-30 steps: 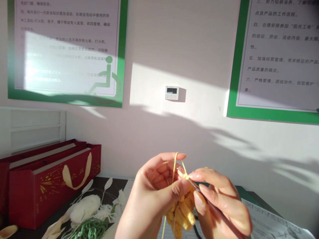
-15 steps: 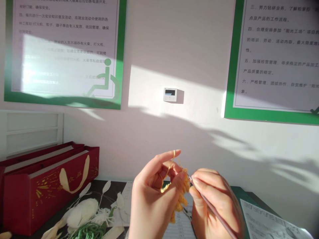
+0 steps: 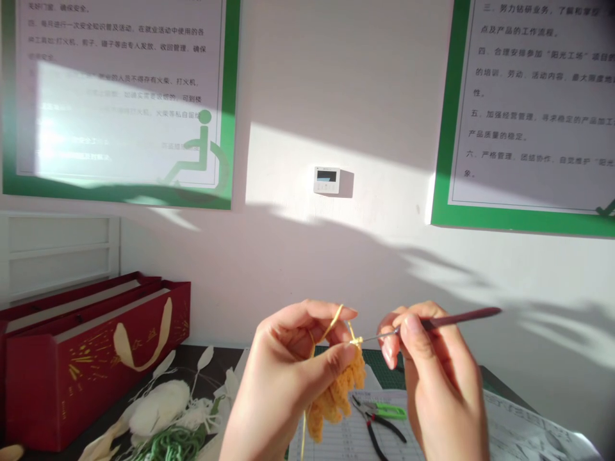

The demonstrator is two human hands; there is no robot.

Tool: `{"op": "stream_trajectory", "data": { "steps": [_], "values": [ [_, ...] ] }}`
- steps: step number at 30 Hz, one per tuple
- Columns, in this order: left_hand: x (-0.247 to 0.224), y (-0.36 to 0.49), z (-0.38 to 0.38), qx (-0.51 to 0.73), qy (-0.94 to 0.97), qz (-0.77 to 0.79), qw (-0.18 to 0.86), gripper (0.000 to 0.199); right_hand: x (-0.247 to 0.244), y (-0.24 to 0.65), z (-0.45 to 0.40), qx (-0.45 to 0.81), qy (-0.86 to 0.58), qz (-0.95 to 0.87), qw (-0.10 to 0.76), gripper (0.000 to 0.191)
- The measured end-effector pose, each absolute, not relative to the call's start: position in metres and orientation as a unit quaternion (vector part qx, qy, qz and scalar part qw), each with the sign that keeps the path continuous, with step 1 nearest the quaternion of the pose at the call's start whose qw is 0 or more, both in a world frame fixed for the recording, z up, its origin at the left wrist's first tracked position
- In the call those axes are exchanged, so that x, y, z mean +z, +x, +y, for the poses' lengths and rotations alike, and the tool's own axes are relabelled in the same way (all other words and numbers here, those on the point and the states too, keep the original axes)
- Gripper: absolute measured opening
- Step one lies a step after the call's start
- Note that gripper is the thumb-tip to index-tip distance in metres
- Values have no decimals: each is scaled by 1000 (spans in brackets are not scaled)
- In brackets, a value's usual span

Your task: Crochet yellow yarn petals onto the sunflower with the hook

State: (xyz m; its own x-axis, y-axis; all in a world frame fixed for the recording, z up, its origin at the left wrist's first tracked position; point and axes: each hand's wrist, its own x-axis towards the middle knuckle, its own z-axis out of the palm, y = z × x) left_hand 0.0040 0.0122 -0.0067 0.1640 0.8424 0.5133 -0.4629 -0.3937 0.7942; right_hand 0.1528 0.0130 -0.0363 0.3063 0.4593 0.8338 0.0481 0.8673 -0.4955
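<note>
Left hand (image 3: 282, 374) closed, I pinch the top edge of a yellow crochet piece (image 3: 336, 400) between my thumb and finger, and a thin yellow yarn (image 3: 331, 326) runs up over my finger. The piece hangs down from that hand, above the tabletop (image 3: 225, 356). My right hand (image 3: 438, 368) is clamped on a crochet hook (image 3: 456, 319) with a dark handle, and its thin metal tip touches the top of the piece. I think it goes best if the yarn stays snug on my finger and the tip moves slowly. Below are green-handled pliers (image 3: 388, 411) on a printed sheet (image 3: 346, 436). To the left is a red box (image 3: 62, 378) with gold writing I cannot read. On the wall, the right poster (image 3: 528, 109) says "阳光工场", and the left poster (image 3: 120, 83) names lighters and scissors in Chinese.
</note>
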Motion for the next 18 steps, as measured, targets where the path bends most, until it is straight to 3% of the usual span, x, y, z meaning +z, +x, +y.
{"op": "stream_trajectory", "data": {
  "steps": [5,8,11,14,16,18],
  "values": [
    [-3,6,11,590,511,139,609,29,-34,150,21,358,-179,-574,714,33],
    [-3,9,10,604,491,137,613,35,-37,141,24,360,-161,-570,721,31],
    [-7,14,7,635,477,147,589,37,-40,136,26,221,-150,-580,770,20],
    [-11,20,2,678,476,184,529,34,-43,143,25,-47,-185,-627,755,12],
    [-12,21,1,671,478,187,535,35,-46,150,25,-175,-191,-645,719,19],
    [-10,19,4,617,477,164,605,39,-49,154,26,-224,-164,-643,714,29]
  ]
}}
